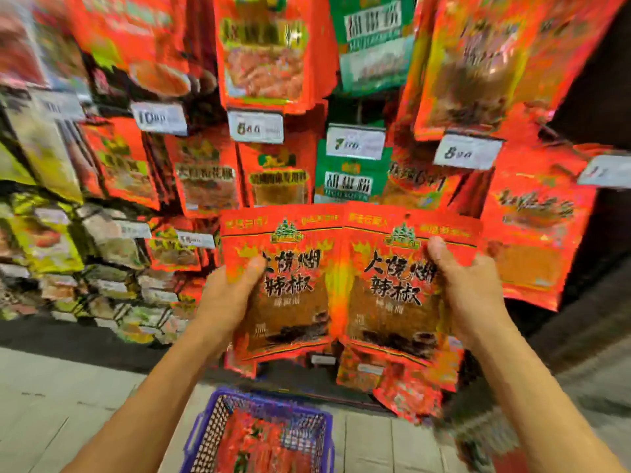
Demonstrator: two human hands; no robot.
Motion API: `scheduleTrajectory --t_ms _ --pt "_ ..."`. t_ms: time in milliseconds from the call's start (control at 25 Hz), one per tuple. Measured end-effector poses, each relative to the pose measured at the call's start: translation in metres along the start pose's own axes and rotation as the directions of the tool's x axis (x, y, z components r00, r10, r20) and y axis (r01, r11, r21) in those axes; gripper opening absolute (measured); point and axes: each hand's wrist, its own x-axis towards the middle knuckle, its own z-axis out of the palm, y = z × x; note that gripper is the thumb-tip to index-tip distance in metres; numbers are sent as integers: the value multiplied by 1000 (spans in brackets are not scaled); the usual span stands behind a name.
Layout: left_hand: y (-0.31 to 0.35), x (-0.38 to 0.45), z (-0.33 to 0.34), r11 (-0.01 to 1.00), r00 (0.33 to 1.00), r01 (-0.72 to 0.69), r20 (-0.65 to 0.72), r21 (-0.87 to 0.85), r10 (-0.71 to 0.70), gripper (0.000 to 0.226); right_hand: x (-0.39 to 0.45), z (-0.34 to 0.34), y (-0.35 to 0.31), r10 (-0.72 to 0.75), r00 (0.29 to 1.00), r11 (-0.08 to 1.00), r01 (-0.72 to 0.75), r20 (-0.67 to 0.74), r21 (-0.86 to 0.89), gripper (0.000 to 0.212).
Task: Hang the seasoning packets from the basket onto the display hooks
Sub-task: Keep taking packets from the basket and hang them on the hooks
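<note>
Before the rack, left hand [225, 295] and right hand [467, 288] each grip a red packet [290, 268].

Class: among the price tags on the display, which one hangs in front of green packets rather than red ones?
The price tag starting with 7, right of centre. Green packets hang behind and below it; the other tags front red packets.

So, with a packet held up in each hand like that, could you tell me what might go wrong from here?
1. The left hand and right hand each grip a red packet, left one and right one, so neither hand is free to steady a hook; threading the hole may be fiddly.
2. The hanging packets are densely packed, so pushing in could knock one off.
3. The basket sits on the floor right below; a step forward might trip on it.
</note>
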Motion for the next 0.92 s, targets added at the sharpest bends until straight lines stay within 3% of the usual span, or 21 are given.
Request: scheduleTrajectory --t_ms 160,280,400,520,680,920 --pt "105 7 23 970 970 -241 40 3 241 11 10 -13 -95 -158 986 987 160 -55 27 13" --pt "166 13 34 934 931 -356 79 -14 356 19 13 -19 -145 -234 969 970 237 -79 44 15" --pt "204 18 45 915 911 -398 85 -67 403 9 18 -25 -178 -316 938 948 317 -146 -14 11" --pt "229 25 60 892 885 -447 117 -64 452 19 27 -31 -205 -373 905 924 382 -206 1 11" --pt "244 35 94 874 862 -482 141 -64 486 13 60 -37 -221 -362 914 931 364 -181 -23 15" --pt "253 58 158 898 895 -418 110 -137 433 20 130 -37 -239 -355 918 932 361 -175 6 18"
